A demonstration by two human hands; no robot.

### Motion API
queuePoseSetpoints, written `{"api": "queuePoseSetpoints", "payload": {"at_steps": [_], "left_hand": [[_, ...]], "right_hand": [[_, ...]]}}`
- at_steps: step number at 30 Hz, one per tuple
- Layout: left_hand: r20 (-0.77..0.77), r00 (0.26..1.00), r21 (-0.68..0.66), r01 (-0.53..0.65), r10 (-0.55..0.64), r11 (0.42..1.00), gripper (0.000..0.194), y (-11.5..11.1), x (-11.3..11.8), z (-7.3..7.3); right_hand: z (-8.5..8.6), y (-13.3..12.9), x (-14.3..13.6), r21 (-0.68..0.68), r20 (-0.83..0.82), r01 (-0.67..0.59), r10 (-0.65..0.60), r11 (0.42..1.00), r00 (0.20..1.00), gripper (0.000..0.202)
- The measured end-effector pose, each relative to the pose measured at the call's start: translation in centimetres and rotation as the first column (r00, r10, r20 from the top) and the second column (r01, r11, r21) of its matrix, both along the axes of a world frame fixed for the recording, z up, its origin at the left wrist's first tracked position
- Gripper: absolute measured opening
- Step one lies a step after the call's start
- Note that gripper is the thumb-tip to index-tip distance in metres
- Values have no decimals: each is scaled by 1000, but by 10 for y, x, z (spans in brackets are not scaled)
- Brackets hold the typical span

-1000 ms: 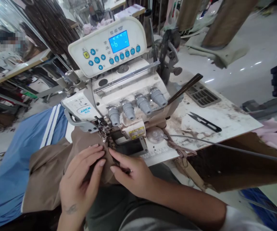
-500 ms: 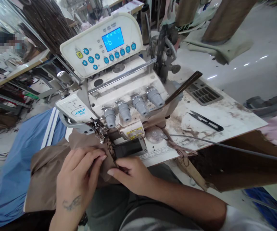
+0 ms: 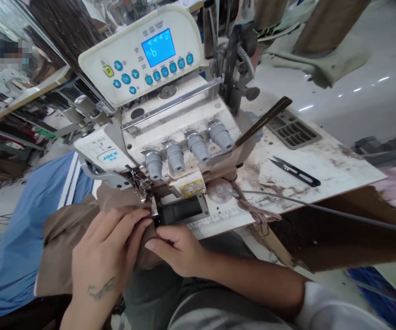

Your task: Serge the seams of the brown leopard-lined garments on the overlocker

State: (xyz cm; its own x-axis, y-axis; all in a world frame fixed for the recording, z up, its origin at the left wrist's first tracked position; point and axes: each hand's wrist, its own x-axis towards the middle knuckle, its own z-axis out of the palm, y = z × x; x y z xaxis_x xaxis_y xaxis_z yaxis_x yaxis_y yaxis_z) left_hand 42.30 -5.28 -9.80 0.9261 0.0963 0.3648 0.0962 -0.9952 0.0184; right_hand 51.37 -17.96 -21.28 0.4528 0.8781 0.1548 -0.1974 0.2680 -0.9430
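Note:
Brown fabric (image 3: 60, 252) lies under the needle area of a white sewing machine (image 3: 180, 114) and hangs off to the left. My left hand (image 3: 110, 243) pinches the fabric just in front of the presser foot (image 3: 144, 195), its fingers bent together. Close beside it on the right, my right hand (image 3: 179, 250) grips the fabric's edge between thumb and forefinger. The fingertips of both hands are near each other, below the needle area. Part of the fabric is hidden under my left hand.
Black thread snips (image 3: 296, 172) lie on the white machine table (image 3: 349, 172) at the right, near a grey slotted tray (image 3: 294, 130). Blue fabric (image 3: 26, 220) with white stripes is at the left. A person (image 3: 19, 57) sits in the left background.
Both hands have moved slightly left with the fabric edge. The patterned strip seen by the presser foot earlier no longer shows. The view has shifted a little.

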Motion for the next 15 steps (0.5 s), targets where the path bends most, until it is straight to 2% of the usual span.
{"api": "queuePoseSetpoints", "payload": {"at_steps": [2,4,8,10,13,15], "left_hand": [[-48,999,95,-7,11,995,8,0,3,-1],[-74,997,125,-18,27,992,7,0,5,-2],[-7,1000,-85,-13,12,996,5,-1,1,-5],[55,998,-101,14,-9,995,17,-5,-7,-7],[54,999,25,5,-7,1000,41,-14,-20,-12],[37,999,84,-15,12,996,49,-17,-25,-16]], "right_hand": [[0,-1,1,2,57,27,-27,1000,998,54],[0,-2,1,3,108,45,-45,999,993,53],[0,-8,1,23,207,111,-114,994,972,57],[-2,-11,0,55,241,150,-159,987,958,60],[-6,-14,-1,78,300,168,-183,983,936,59],[-8,-14,-1,67,371,174,-187,982,910,60]]}}
